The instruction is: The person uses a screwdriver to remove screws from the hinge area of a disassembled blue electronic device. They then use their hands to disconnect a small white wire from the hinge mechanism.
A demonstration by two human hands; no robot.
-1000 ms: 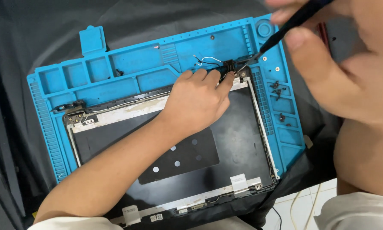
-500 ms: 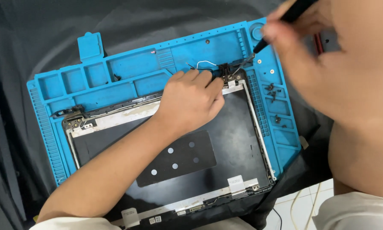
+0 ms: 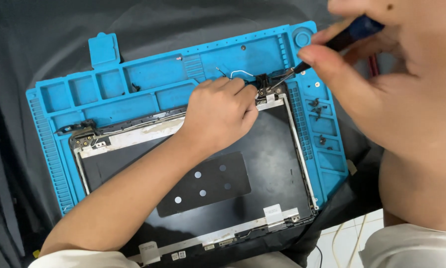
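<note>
Nearest to the camera, the right hand [image 3: 381, 94] is closed around a screwdriver [image 3: 332, 47] with a dark and blue handle, held between thumb and fingers. The metal tip points down to the left and meets a small black hinge [image 3: 267, 87]. The hinge sits at the upper right corner of the laptop lid [image 3: 262, 168], just right of the left hand. The left hand [image 3: 220, 111] lies curled on the upper edge of the lid, its fingers bent and pressing beside the hinge; whether it grips something cannot be seen. Under both hands lies a blue work mat [image 3: 153, 74]. Small dark screws [image 3: 316, 105] rest in the mat's compartments below the right hand. A thin white wire [image 3: 240, 73] curves just beyond the left fingers.
</note>
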